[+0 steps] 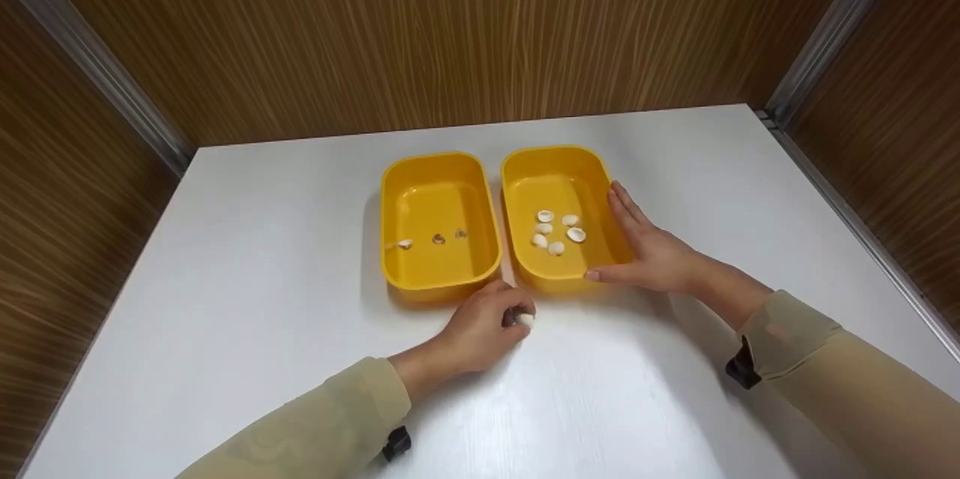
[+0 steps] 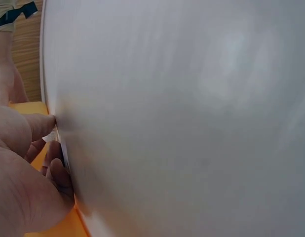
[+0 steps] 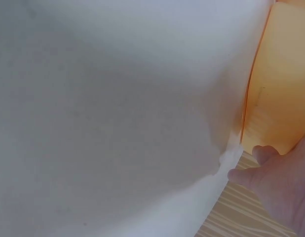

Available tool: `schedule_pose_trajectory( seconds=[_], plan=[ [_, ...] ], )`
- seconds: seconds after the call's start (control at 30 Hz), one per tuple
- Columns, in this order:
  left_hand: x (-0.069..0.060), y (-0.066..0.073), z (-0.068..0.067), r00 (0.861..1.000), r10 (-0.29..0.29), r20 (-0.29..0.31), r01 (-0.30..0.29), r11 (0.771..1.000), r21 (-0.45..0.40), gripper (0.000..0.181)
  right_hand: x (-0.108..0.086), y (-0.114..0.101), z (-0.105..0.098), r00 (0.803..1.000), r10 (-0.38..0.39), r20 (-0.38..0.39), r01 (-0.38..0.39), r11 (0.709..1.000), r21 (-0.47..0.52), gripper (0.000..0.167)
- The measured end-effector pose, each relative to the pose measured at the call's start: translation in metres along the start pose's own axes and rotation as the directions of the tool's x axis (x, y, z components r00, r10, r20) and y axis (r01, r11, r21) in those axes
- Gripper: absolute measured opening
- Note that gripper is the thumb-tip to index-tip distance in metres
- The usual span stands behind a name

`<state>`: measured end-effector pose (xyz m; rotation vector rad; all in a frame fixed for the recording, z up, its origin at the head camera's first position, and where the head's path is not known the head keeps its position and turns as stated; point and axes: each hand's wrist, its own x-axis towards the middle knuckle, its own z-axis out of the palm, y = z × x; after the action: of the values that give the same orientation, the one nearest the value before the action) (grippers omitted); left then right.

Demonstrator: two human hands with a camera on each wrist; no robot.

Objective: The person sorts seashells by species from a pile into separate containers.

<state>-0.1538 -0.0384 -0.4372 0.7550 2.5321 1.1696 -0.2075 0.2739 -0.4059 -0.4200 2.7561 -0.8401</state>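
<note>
Just in front of the two yellow bins, my left hand (image 1: 480,325) is low over the table and pinches a small white shell (image 1: 526,320) between thumb and curled fingers. In the left wrist view the shell (image 2: 50,136) is partly hidden by the fingers. My right hand (image 1: 656,258) rests against the outer right side of the right yellow bin (image 1: 566,282), fingers straight and thumb at its front rim. Several white shells (image 1: 556,247) lie in that bin. Inside the left yellow bin (image 1: 442,288) are a pale shell (image 1: 405,243) and two brownish shells (image 1: 439,239).
Both bins stand side by side on a white table (image 1: 247,299), a narrow gap between them. Wood-grain panels (image 1: 465,29) enclose the back and both sides, with metal strips (image 1: 840,22) at the corners.
</note>
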Motion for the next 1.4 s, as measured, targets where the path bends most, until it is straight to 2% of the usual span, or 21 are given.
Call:
schedule_pose_trajectory(
  seconds=[0.17,0.43,0.6,0.77,0.97,1.1,1.23,1.4],
  plan=[
    [-0.001,0.0,0.0,1.0,0.024,-0.009,-0.024,1.0,0.003,0.012,0.0,0.0,0.001,1.0,0.004,-0.001,-0.004,1.0,0.004,0.135],
    [0.0,0.0,-0.002,0.999,-0.003,0.032,0.002,1.0,0.01,0.013,0.0,0.0,0.001,1.0,-0.002,-0.002,0.002,1.0,-0.003,0.136],
    [-0.002,0.002,-0.004,0.999,-0.007,0.045,0.009,0.999,-0.039,0.014,0.0,-0.001,0.0,1.0,-0.001,0.0,0.001,1.0,-0.005,0.136],
    [-0.005,0.009,-0.009,0.997,0.009,0.076,-0.003,0.997,-0.077,0.014,0.0,0.001,0.001,1.0,-0.01,-0.005,0.01,1.0,0.0,0.136],
    [-0.007,0.028,-0.02,0.994,0.019,0.104,-0.009,0.995,-0.096,0.017,0.0,0.002,0.002,1.0,-0.002,-0.009,0.002,1.0,0.001,0.136],
    [-0.004,0.042,-0.032,0.995,0.054,0.083,-0.045,0.993,-0.107,0.018,-0.001,0.002,0.002,1.0,0.023,-0.001,-0.023,1.0,0.003,0.136],
    [0.004,0.05,-0.043,0.994,0.104,0.04,-0.099,0.988,-0.115,0.019,0.0,0.001,0.002,1.0,0.03,0.005,-0.03,1.0,0.006,0.134],
    [0.018,0.056,-0.055,0.993,0.115,0.002,-0.114,0.986,-0.122,0.021,0.001,0.0,0.002,1.0,0.02,0.01,-0.02,1.0,0.003,0.133]
  ],
)
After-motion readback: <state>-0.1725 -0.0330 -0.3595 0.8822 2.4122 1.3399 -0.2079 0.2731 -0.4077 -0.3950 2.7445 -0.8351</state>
